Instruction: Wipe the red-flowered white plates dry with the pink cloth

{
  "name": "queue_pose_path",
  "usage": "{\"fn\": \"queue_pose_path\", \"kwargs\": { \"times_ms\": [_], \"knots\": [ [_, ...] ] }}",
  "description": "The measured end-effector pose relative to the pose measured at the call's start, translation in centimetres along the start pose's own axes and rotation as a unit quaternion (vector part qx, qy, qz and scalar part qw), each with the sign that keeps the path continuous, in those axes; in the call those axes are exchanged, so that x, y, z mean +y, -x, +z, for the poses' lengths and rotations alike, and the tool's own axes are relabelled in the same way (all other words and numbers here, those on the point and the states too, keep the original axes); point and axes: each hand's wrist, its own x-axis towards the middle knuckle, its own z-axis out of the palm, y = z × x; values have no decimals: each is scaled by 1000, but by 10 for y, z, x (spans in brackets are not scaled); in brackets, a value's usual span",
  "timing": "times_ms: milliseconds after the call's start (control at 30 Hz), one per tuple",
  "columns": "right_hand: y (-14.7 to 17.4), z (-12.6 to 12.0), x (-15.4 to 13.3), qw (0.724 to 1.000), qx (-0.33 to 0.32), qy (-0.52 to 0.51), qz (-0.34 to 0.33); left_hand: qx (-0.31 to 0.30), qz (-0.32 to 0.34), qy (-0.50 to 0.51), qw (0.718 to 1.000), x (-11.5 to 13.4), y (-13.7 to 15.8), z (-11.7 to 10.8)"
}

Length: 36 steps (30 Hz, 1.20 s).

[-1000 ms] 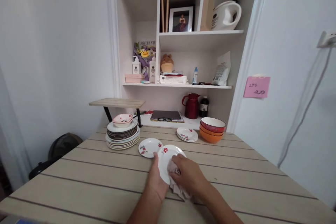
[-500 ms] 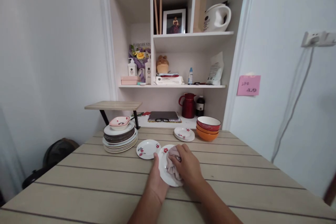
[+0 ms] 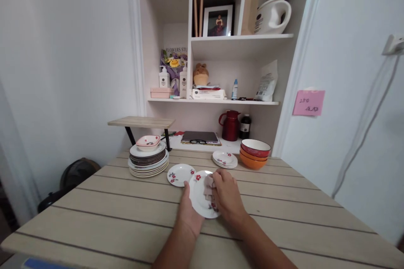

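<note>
A white plate with red flowers (image 3: 199,195) is tilted toward me over the front half of the table. My left hand (image 3: 189,210) grips it at its left edge, thumb on the rim and fingers hidden underneath. Bunched in my right hand (image 3: 227,195) is a greyish-pink cloth (image 3: 208,187), pressed against the plate's right side. Just behind, a matching flowered plate (image 3: 179,175) lies flat on the table. Farther back sits a small stack of similar plates (image 3: 224,159).
A tall plate stack (image 3: 148,170) topped by small square bowls (image 3: 148,142) stands at the left, by a wooden riser (image 3: 142,122). Stacked red and orange bowls (image 3: 255,153) are at the back right. Behind are a red jug (image 3: 230,126), a laptop (image 3: 200,136) and shelves (image 3: 217,101).
The cloth and my right hand have shifted over the plate, and flowers at its lower right now show. The whole view has turned slightly left.
</note>
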Motion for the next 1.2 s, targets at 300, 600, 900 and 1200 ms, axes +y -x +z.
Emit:
{"fn": "queue_pose_path", "kwargs": {
  "times_ms": [300, 600, 900, 1200],
  "knots": [
    [14, 8, -8, 995, -72, 54, -52, 47, 59, 33, 997, 6, 1, -1],
    [5, -4, 6, 997, -66, 23, 16, 52, 29, 9, 998, 3, 4, 6],
    [-4, 1, -13, 999, -20, -23, -22, 16, -54, -52, 997, 0, 10, 20],
    [8, -12, 5, 995, -95, -21, -33, 24, -6, -11, 1000, 4, 5, 10]
  ]
}}
